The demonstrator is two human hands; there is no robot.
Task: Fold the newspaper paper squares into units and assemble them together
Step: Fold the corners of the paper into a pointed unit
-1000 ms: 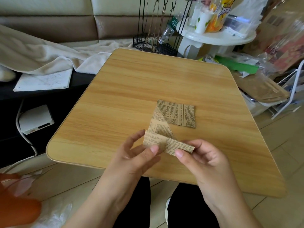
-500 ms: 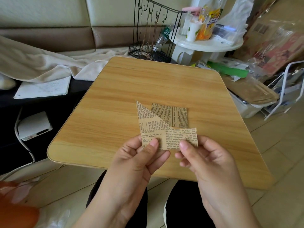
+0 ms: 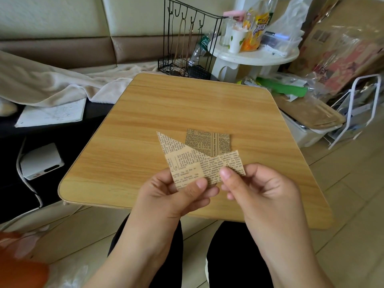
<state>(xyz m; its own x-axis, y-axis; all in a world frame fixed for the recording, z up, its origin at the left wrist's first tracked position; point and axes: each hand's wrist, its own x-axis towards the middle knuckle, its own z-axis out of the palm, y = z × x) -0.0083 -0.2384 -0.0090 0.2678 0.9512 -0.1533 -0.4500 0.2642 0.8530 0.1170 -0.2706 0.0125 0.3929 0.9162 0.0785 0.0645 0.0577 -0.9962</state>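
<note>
Above the near part of the wooden table (image 3: pixel 158 113) I hold up a folded newspaper unit (image 3: pixel 187 159), tan with printed text and two pointed tips. My left hand (image 3: pixel 176 194) pinches its lower left part with thumb on top. My right hand (image 3: pixel 257 188) pinches its right flap between thumb and fingers. Behind it, a darker newspaper square (image 3: pixel 207 141) lies flat on the table, its lower edge partly hidden by the held unit.
A black wire rack (image 3: pixel 187 48) stands beyond the table's far edge. To the right of it, a white round side table (image 3: pixel 255 57) carries bottles and a cup. Clutter and a white frame (image 3: pixel 357 109) lie at the right. A blanket (image 3: pixel 52 84) lies left.
Both hands have raised the folded unit and tilted it up toward me, so its printed face and both tips show. The square on the table has not moved.
</note>
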